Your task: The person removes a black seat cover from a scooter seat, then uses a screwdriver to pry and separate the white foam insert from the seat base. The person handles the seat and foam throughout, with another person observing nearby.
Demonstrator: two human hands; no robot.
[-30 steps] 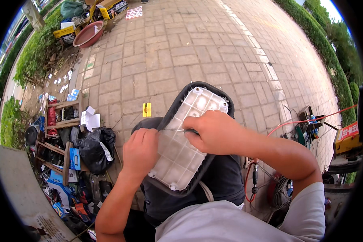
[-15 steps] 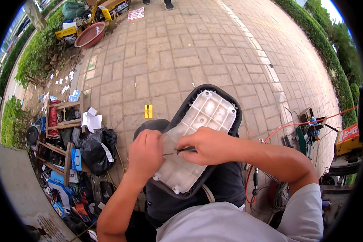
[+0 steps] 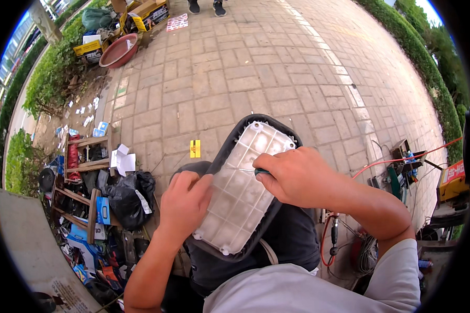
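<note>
Fingers [image 3: 269, 175] pinch thin screwdriver [image 3: 245, 169] over ribbed white plastic seat base [image 3: 240, 201].

Single head-worn fisheye view, steeply downward, close over the lap, paved ground [image 3: 277, 62] beyond.

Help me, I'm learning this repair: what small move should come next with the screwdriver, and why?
Probably press the screwdriver tip down and turn. The right hand already holds it flat across the white ribbed panel, and the left hand braces the black seat edge.
</note>
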